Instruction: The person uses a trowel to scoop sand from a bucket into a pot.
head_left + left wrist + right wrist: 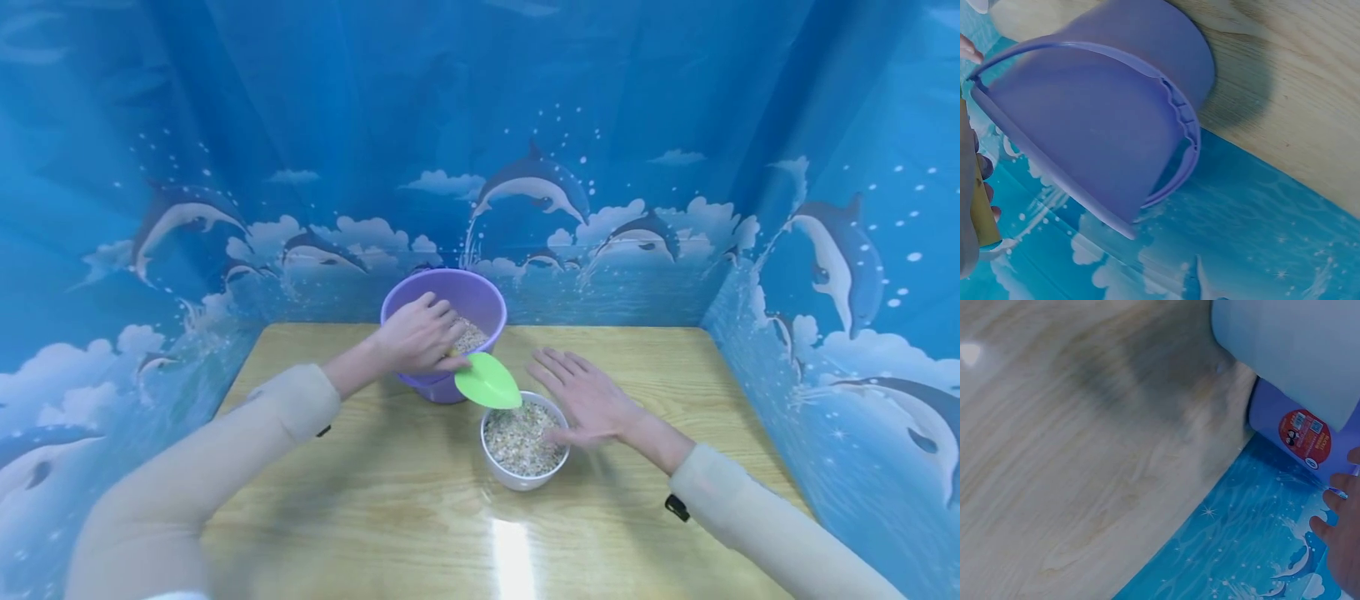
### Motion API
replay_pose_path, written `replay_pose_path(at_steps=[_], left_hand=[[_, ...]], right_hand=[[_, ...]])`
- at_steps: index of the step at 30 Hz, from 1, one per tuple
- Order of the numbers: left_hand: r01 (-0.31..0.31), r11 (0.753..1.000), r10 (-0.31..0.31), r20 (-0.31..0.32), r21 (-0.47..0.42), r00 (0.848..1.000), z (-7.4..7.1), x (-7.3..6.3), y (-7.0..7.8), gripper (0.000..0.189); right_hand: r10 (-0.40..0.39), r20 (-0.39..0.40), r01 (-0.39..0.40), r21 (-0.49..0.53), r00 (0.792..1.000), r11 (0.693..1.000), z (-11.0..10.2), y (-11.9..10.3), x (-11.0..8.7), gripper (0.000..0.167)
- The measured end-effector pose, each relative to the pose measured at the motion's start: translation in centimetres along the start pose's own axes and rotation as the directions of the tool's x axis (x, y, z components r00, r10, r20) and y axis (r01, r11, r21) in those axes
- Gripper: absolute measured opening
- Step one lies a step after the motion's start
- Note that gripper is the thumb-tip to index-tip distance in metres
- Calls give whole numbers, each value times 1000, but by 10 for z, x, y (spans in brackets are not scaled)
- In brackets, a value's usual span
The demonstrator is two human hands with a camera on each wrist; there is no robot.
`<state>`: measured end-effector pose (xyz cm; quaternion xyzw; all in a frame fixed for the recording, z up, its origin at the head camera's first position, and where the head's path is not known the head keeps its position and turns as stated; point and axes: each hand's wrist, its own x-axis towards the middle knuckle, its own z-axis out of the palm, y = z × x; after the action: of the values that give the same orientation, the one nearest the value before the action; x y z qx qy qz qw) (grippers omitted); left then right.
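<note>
My left hand (422, 335) grips the yellow handle (984, 212) of a toy shovel with a green blade (488, 382). The blade tilts down to the right, its tip over the rim of a white bowl (520, 481). Small mixed pebbles or gravel (525, 439) fill that bowl nearly to the top. My right hand (588, 400), fingers straight and slightly spread, is at the bowl's right side, its thumb overlapping the rim in the head view. Behind the bowl stands a purple bucket (480, 293) with more of the gravel inside, partly hidden by my left hand.
The wooden table (420, 533) ends at a blue dolphin-print curtain (360, 125) at the back and sides. In the left wrist view the bucket's carry handle (1185, 115) lies around its rim. A red label (1305, 437) marks the bucket's side.
</note>
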<state>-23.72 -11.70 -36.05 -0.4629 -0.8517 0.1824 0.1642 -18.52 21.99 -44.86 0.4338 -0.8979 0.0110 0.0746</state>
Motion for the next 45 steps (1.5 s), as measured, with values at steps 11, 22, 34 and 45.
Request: replay_pose_path(at_steps=[11,22,34,45], left_hand=[[110,991,-110,2,-71,994,9,-15,-18,59],[200,976,-192,92,-85,977,18,-21,-41,57],[275,960,-263,157,-58,952,28,-17,-65,61],[260,965,-262,177,33,949,33,-10,-77,66]], right_hand=[[49,-40,-50,-17,998,999,-15,8,31,105],[160,-20,-159,27,987,987,-19,14,61,106],[219,-10,-219,-26,976,975,-17,21,89,106],[241,0,-240,-58,971,969,-19,19,118,125]])
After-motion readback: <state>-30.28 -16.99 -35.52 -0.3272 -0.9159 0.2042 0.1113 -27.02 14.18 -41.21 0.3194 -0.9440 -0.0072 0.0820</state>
